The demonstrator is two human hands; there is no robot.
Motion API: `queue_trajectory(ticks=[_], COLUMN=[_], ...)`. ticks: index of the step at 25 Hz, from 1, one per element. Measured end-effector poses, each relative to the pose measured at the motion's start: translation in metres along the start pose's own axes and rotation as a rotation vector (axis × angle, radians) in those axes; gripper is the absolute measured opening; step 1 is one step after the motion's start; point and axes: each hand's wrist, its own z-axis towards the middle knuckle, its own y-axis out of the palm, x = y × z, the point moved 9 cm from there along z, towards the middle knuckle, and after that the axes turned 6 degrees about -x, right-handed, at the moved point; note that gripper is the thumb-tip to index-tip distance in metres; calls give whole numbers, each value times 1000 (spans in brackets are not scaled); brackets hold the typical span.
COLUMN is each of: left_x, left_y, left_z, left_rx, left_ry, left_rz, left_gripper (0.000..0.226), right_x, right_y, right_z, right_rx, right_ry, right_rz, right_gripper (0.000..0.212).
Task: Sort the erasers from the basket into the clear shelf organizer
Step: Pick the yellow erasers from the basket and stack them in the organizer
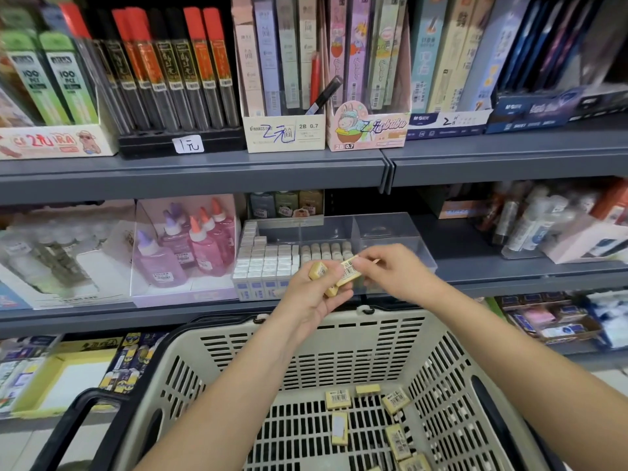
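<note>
My left hand (314, 295) grips a few yellow erasers (318, 269) just in front of the clear shelf organizer (390, 232). My right hand (387, 268) pinches one yellow eraser with a barcode label (350, 270) that also touches the left hand's stack. The organizer sits on the middle shelf; its left compartment is packed with white and blue erasers (265, 263), the middle one holds a row of pale erasers (326, 250), and the right one looks empty. Below, the beige basket (306, 351) holds several loose yellow erasers (396, 401) on its floor.
Pink and purple glue bottles (190, 246) stand in a box left of the organizer. White bottles (537, 226) fill a clear bin to the right. Pencil-lead boxes (282, 130) line the upper shelf. The basket's black handle (85, 413) lies at lower left.
</note>
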Motion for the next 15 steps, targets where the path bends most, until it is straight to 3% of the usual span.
queue_trajectory(ticks=[3, 6, 9, 11, 15], left_x=[-7, 0, 12, 15, 19], left_y=[17, 17, 10, 2, -14], left_z=[4, 6, 4, 0, -3], left_rx=[-26, -6, 0, 26, 107], left_ry=[-25, 3, 95, 147, 195], left_rz=[11, 98, 302, 413, 579], left_gripper=[6, 6, 10, 14, 21], right_x=[12, 29, 34, 32, 37], right_y=[-10, -49, -74, -69, -43], right_z=[-5, 2, 16, 26, 41], right_rx=[-1, 207, 341, 303, 155], right_ry=[59, 78, 77, 53, 22], right_rz=[197, 249, -87, -274, -393], right_gripper=[14, 8, 12, 18, 19])
